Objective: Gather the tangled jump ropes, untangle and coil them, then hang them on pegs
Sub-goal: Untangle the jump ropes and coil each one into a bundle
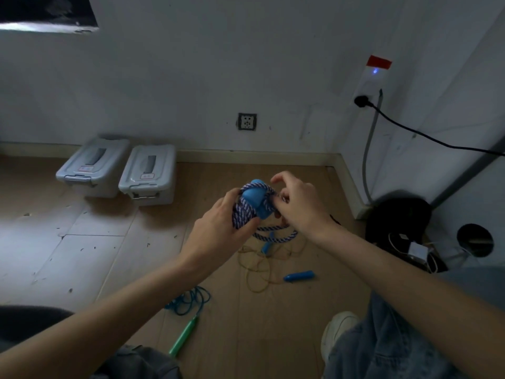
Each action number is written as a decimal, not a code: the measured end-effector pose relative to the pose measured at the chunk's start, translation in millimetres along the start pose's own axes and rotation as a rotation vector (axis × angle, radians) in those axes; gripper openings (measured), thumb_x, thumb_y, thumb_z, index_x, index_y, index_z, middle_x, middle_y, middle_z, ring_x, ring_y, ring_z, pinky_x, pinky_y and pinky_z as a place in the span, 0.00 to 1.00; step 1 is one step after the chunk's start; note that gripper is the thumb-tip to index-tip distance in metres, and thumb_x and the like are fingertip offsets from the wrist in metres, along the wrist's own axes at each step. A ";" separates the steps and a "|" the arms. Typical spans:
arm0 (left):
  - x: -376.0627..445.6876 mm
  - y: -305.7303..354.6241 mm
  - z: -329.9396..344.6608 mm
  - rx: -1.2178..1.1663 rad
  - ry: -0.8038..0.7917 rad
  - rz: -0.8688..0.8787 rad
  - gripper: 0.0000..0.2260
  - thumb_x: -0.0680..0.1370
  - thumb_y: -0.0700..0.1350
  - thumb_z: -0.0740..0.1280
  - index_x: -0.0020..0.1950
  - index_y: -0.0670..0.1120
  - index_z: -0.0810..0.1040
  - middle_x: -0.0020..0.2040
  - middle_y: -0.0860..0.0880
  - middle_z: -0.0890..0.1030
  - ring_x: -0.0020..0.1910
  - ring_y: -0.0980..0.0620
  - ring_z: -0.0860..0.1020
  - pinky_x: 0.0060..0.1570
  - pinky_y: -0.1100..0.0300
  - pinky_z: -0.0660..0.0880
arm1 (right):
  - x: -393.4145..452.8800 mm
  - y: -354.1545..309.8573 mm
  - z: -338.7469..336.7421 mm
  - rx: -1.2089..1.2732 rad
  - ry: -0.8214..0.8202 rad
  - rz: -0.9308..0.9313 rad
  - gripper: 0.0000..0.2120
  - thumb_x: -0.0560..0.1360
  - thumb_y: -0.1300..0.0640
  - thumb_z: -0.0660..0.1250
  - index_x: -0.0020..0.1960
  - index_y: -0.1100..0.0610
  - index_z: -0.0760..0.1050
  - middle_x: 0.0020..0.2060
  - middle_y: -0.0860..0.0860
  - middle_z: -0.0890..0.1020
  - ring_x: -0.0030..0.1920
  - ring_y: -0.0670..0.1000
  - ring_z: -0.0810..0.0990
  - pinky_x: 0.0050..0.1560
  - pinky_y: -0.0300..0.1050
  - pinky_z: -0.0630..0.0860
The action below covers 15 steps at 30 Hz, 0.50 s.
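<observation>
**Head view: both hands on a coiled purple-and-white rope**

Head camera looks down at two hands held over a wooden floor (pixel 114 258). The left hand (pixel 218 228) curls around a bundle of purple-and-white twisted rope (pixel 244 214), thumb pressed on its lower side. Two blue handles (pixel 255 199) sit bunched against the coil, their rounded ends pointing up and away toward the wall. The right hand (pixel 297 206) pinches the rope at the right edge of the bundle, forefinger lifted clear. One loose loop of the same rope hangs below the hands.

On the floor beneath lie two more ropes: a thin yellow rope (pixel 258 265) in a loose tangle with two blue handles, one (pixel 299 276) lying roughly left to right, and a teal rope (pixel 191 299) with a green handle (pixel 183 336) running diagonally toward the lower left.

Two grey lidded boxes (pixel 120 170) stand side by side by the skirting; each bears a small red-edged label, its writing too small to read. A wall socket (pixel 247 121) sits above.
</observation>
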<state>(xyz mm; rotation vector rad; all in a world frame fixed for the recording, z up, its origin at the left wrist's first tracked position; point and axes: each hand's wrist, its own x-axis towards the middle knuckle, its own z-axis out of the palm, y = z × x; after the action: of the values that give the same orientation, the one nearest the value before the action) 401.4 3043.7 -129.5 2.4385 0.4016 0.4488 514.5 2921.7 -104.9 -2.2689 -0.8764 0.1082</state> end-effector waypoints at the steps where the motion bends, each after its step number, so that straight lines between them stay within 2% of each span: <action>1: -1.4 -0.7 -0.2 0.032 -0.020 0.015 0.27 0.74 0.58 0.63 0.70 0.54 0.60 0.60 0.52 0.75 0.47 0.56 0.74 0.46 0.62 0.69 | 0.1 1.3 -1.2 -0.097 -0.023 -0.044 0.07 0.76 0.61 0.64 0.54 0.60 0.76 0.40 0.55 0.82 0.32 0.48 0.77 0.31 0.37 0.71; 4: -6.8 -3.9 0.3 0.111 -0.113 0.076 0.28 0.74 0.59 0.63 0.71 0.53 0.60 0.63 0.52 0.73 0.54 0.53 0.75 0.48 0.61 0.70 | -3.0 4.6 -4.8 -0.405 -0.102 -0.126 0.05 0.74 0.56 0.66 0.47 0.58 0.77 0.42 0.54 0.81 0.41 0.52 0.78 0.34 0.39 0.64; 6: -8.2 -6.1 -0.7 0.126 -0.186 0.104 0.28 0.74 0.59 0.63 0.70 0.53 0.61 0.62 0.52 0.74 0.52 0.53 0.76 0.48 0.60 0.72 | -6.3 8.5 -3.8 -0.601 -0.182 -0.183 0.08 0.75 0.52 0.65 0.47 0.56 0.74 0.43 0.53 0.78 0.45 0.53 0.77 0.37 0.42 0.64; 7: -8.0 -7.2 -1.8 0.116 -0.221 0.110 0.27 0.74 0.59 0.63 0.70 0.53 0.62 0.60 0.52 0.75 0.48 0.55 0.76 0.45 0.62 0.73 | -8.1 9.7 -2.8 -0.619 -0.216 -0.198 0.08 0.75 0.51 0.64 0.47 0.55 0.71 0.43 0.52 0.75 0.44 0.53 0.76 0.37 0.44 0.65; 9: -4.6 -9.5 -5.5 0.075 -0.281 0.123 0.26 0.73 0.58 0.64 0.69 0.53 0.63 0.55 0.53 0.77 0.39 0.61 0.75 0.38 0.68 0.71 | -11.1 10.2 -1.1 -0.514 -0.245 -0.215 0.10 0.75 0.54 0.64 0.47 0.54 0.62 0.40 0.50 0.72 0.41 0.52 0.75 0.35 0.44 0.65; 11: -0.2 -12.4 -9.5 -0.025 -0.340 0.100 0.25 0.73 0.57 0.65 0.68 0.53 0.64 0.50 0.54 0.77 0.36 0.63 0.75 0.33 0.72 0.71 | -12.2 7.8 -0.2 -0.400 -0.206 -0.250 0.13 0.74 0.60 0.64 0.48 0.53 0.59 0.36 0.50 0.74 0.34 0.52 0.75 0.30 0.42 0.66; 13: 3.0 -14.3 -12.5 -0.134 -0.397 0.051 0.25 0.74 0.55 0.65 0.69 0.54 0.63 0.50 0.53 0.76 0.38 0.64 0.76 0.31 0.73 0.72 | -12.4 5.3 -4.8 -0.358 -0.151 -0.254 0.11 0.73 0.62 0.65 0.49 0.54 0.62 0.33 0.50 0.75 0.31 0.51 0.75 0.27 0.40 0.68; 15: 5.8 -14.7 -13.3 -0.205 -0.396 0.032 0.24 0.74 0.54 0.65 0.69 0.56 0.63 0.49 0.55 0.75 0.39 0.66 0.76 0.31 0.76 0.72 | -12.9 4.5 -11.0 -0.298 -0.045 -0.237 0.09 0.73 0.63 0.66 0.46 0.54 0.66 0.32 0.47 0.74 0.30 0.46 0.74 0.26 0.34 0.68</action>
<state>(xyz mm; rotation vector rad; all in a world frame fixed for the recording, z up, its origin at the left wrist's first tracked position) 398.6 3064.0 -127.3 2.2638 0.1386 0.0125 510.5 2904.9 -101.5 -2.4189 -1.2488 -0.0850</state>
